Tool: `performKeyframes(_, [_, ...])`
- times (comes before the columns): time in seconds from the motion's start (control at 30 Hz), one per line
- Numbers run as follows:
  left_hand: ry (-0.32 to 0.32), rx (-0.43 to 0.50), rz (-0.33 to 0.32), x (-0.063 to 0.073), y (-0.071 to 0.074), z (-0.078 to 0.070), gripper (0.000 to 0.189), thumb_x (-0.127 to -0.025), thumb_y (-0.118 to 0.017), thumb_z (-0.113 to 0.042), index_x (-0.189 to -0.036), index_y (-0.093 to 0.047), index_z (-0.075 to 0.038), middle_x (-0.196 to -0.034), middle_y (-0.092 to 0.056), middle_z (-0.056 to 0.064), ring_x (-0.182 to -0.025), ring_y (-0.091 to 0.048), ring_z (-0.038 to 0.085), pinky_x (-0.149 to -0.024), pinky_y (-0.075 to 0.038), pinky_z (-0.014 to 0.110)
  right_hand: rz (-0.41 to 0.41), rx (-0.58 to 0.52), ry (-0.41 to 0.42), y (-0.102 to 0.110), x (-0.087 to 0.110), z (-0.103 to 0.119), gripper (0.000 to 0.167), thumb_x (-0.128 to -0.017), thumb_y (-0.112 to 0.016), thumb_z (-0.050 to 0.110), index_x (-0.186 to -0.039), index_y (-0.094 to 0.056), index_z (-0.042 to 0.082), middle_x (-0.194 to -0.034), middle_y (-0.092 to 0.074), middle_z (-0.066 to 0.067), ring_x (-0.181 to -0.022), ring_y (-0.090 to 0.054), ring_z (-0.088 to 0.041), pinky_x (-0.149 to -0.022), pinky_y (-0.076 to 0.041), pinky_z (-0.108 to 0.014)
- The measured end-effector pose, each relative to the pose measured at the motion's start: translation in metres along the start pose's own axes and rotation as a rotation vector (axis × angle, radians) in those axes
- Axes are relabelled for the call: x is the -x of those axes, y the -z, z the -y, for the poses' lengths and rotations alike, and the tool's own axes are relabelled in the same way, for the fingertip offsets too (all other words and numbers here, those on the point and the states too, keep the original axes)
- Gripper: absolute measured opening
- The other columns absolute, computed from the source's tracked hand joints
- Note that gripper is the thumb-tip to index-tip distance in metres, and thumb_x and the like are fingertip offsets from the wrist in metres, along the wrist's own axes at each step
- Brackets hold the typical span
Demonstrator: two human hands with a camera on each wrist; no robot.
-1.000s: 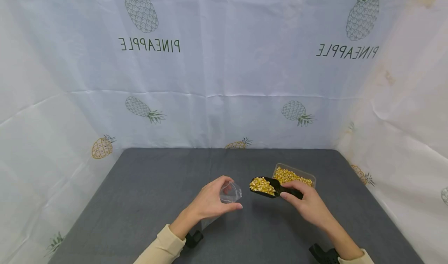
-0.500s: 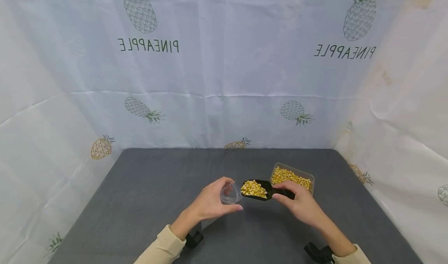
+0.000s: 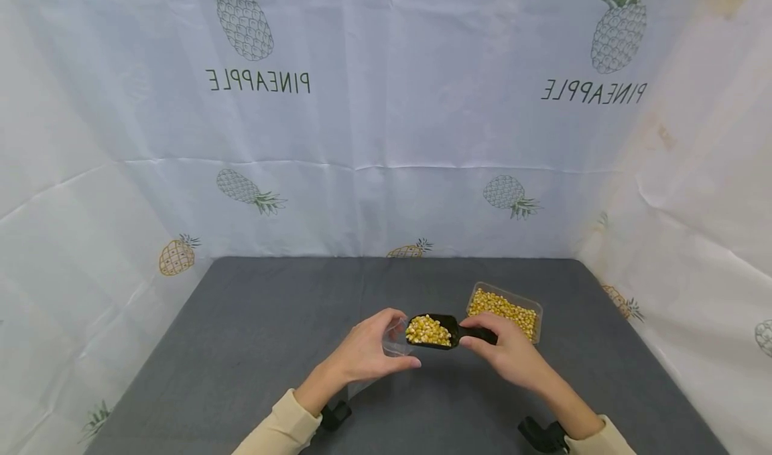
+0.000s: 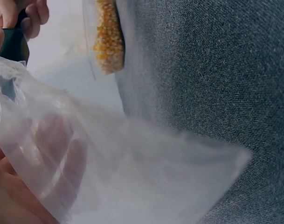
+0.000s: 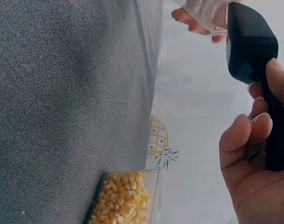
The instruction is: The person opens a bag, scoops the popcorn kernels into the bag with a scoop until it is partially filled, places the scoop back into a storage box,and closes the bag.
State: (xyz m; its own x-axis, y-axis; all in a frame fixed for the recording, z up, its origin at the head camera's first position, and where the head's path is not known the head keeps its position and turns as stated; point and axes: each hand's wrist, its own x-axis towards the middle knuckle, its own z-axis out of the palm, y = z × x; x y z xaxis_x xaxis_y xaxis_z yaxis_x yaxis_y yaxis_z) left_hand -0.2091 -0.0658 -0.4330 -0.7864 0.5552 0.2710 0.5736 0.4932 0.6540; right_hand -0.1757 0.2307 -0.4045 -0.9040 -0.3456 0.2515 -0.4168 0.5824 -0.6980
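Note:
My left hand holds a clear plastic bag by its mouth, thumb and fingers spread in a curve that keeps the mouth open. Through the film in the left wrist view, some of its fingers show. In my right hand, thumb and fingers grip the handle of a black scoop. Yellow corn kernels fill the scoop, which is held about level. Its front edge is at the bag's mouth, between my left thumb and fingers. The lower part of the bag is mostly hidden by the left hand in the head view.
Behind my right hand, a clear rectangular container of corn kernels stands on the grey table. White curtains with pineapple prints hang behind the table and at both sides. Each wrist wears a black band mount.
My right hand has moved left with the loaded scoop, from a gap beside the bag to its mouth. The left hand and the bag have barely moved.

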Motion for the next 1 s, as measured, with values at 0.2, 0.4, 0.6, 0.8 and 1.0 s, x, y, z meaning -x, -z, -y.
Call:
performKeyframes(0.2, [-0.001, -0.007, 0.007, -0.001, 0.000, -0.001, 0.065, -0.084, -0.078, -0.057, -0.131, -0.056, -0.018, -0.107, -0.061, 0.000, -0.088, -0.054, 0.006, -0.074, -0.048, 0.029, 0.008, 0.009, 0.041, -0.003, -0.003, -0.001, 0.026, -0.098, -0.069, 0.030, -0.120, -0.071, 0.016, -0.115, -0.067, 0.006, -0.107, -0.065, -0.020, -0.086, -0.054, -0.041])
performKeyframes(0.4, [0.005, -0.023, 0.013, -0.003, 0.000, 0.001, 0.067, -0.083, -0.078, -0.058, -0.131, -0.057, -0.017, -0.105, -0.058, -0.006, -0.089, -0.055, 0.006, -0.076, -0.050, 0.030, 0.043, 0.015, 0.059, -0.004, -0.007, -0.001, 0.029, -0.099, -0.067, 0.033, -0.121, -0.070, 0.016, -0.116, -0.068, 0.004, -0.105, -0.065, -0.020, -0.084, -0.054, -0.036])
performKeyframes(0.6, [0.002, -0.029, 0.039, -0.004, 0.000, -0.001, 0.072, -0.084, -0.076, -0.060, -0.136, -0.056, -0.014, -0.116, -0.061, -0.003, -0.095, -0.059, 0.008, -0.080, -0.052, 0.032, 0.063, 0.022, 0.058, -0.004, -0.009, 0.001, 0.028, -0.099, -0.067, 0.035, -0.121, -0.071, 0.016, -0.115, -0.067, 0.005, -0.103, -0.065, -0.017, -0.081, -0.054, -0.035])
performKeyframes(0.8, [0.024, -0.034, 0.053, 0.000, 0.003, 0.001, 0.072, -0.084, -0.077, -0.061, -0.135, -0.056, -0.014, -0.118, -0.062, -0.002, -0.095, -0.059, 0.008, -0.079, -0.053, 0.032, 0.099, 0.006, 0.078, -0.009, -0.015, 0.005, 0.029, -0.099, -0.066, 0.037, -0.120, -0.071, 0.016, -0.111, -0.067, 0.006, -0.098, -0.064, -0.013, -0.080, -0.054, -0.035])
performKeyframes(1.0, [0.029, -0.029, 0.079, 0.000, 0.004, 0.005, 0.074, -0.084, -0.076, -0.061, -0.137, -0.055, -0.014, -0.125, -0.063, 0.002, -0.102, -0.062, 0.011, -0.083, -0.054, 0.034, 0.114, 0.037, 0.070, -0.009, -0.018, 0.009, 0.030, -0.099, -0.066, 0.039, -0.118, -0.072, 0.017, -0.108, -0.066, 0.008, -0.094, -0.063, -0.010, -0.078, -0.053, -0.033])
